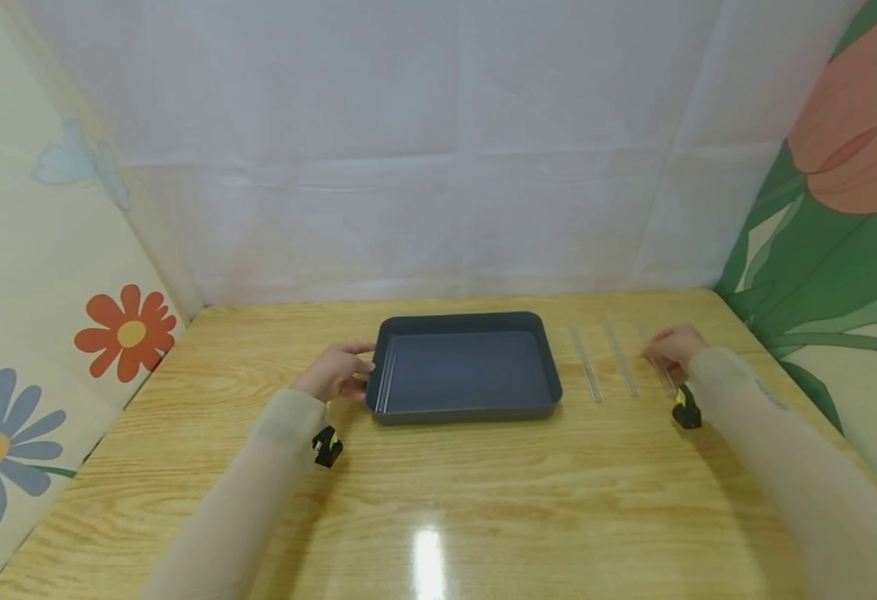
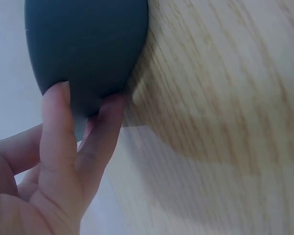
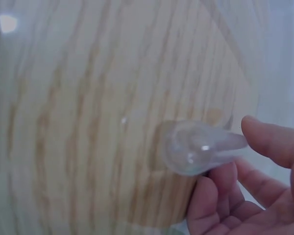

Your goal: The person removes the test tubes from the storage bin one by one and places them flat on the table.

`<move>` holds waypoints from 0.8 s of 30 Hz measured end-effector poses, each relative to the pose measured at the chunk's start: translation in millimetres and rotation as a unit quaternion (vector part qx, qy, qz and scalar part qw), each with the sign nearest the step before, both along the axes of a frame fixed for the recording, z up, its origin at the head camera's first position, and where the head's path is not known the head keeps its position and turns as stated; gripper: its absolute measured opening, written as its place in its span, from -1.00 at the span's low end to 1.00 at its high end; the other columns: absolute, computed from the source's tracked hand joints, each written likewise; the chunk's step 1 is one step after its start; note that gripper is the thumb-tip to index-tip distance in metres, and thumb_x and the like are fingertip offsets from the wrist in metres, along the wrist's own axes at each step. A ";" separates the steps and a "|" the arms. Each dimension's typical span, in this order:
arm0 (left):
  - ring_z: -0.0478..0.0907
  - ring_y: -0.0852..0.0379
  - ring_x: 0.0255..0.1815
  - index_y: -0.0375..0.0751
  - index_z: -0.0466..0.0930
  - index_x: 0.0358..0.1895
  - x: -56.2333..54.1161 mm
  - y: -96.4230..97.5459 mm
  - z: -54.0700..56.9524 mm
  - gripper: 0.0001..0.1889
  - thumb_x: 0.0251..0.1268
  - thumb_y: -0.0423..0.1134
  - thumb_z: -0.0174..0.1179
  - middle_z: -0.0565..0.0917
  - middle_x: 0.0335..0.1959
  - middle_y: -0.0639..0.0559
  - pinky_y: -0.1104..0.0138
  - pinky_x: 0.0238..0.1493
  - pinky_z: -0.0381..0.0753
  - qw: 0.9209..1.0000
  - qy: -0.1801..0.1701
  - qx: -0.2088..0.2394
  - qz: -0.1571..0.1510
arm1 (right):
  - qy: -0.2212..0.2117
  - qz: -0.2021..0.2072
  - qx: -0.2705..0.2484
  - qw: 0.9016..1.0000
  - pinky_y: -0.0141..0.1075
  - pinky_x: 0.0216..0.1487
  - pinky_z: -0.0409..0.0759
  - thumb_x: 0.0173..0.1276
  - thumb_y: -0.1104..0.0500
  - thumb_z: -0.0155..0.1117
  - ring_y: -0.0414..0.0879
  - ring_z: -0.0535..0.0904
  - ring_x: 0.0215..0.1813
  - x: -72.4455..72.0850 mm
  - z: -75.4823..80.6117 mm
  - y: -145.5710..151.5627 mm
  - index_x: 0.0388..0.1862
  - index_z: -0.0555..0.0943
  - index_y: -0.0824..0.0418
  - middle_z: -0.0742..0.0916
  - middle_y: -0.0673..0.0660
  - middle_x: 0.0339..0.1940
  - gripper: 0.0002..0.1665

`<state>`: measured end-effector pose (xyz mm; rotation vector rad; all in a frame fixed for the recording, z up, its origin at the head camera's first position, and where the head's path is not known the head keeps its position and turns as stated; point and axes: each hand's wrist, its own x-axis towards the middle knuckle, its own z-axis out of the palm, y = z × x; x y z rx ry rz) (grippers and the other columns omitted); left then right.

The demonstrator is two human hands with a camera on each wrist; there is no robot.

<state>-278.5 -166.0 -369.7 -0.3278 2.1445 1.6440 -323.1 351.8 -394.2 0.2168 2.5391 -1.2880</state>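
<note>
A dark grey rectangular tray [image 1: 476, 371] lies on the table, with clear tube-like material [image 1: 386, 379] along its inner left side; I cannot tell how many pieces. My left hand [image 1: 336, 371] is at the tray's left end, its fairly straight fingers touching the outer wall [image 2: 88, 49]. To the right of the tray lie two clear tubes, a nearer one [image 1: 587, 365] and a middle one [image 1: 622, 360]. Over a third clear tube [image 3: 191, 149], the rightmost, my right hand [image 1: 676, 348] pinches it between thumb and fingers. Its rounded end faces the right wrist camera.
The wood-grain table [image 1: 438, 483] ends at a white cloth backdrop [image 1: 438, 167]. Flower-patterned panels stand at the left [image 1: 48, 250] and right [image 1: 859, 250]. A small black device [image 1: 328, 447] sits at the left wrist and another black device [image 1: 687, 408] at the right.
</note>
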 end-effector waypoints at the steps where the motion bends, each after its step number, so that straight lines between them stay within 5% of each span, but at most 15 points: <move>1: 0.63 0.06 -0.35 -0.28 0.09 0.51 0.4 0.1 0.5 -0.40 0.44 -0.51 -0.07 0.57 -0.10 -0.22 0.39 -0.57 0.59 1.000 0.000 -0.001 -0.001 | 0.000 -0.001 0.005 1.000 -0.30 -0.44 0.55 0.25 0.27 0.26 -0.20 0.48 -0.49 -0.4 -0.2 0.3 -0.05 0.45 0.59 0.57 -0.07 -0.57 -0.58; 11: 0.63 0.06 -0.36 -0.27 0.10 0.51 0.6 0.5 0.3 -0.41 0.45 -0.50 -0.06 0.55 -0.07 -0.22 0.39 -0.57 0.59 1.000 -0.001 -0.003 0.000 | -0.003 -0.006 0.005 1.000 -0.31 -0.45 0.54 0.22 0.27 0.30 -0.18 0.48 -0.51 0.9 1.5 -0.4 -0.34 0.58 0.40 0.55 -0.04 -0.61 -0.84; 24: 0.62 0.09 -0.41 -0.27 0.11 0.51 -0.4 -0.8 -1.0 -0.41 0.45 -0.51 -0.08 0.56 -0.15 -0.19 0.40 -0.60 0.57 1.000 -0.001 0.003 0.002 | -0.026 -0.002 -0.007 1.000 -0.31 -0.36 0.56 0.31 0.26 0.23 -0.20 0.51 -0.46 7.2 8.6 -2.6 0.24 0.20 0.65 0.58 -0.04 -0.47 -0.31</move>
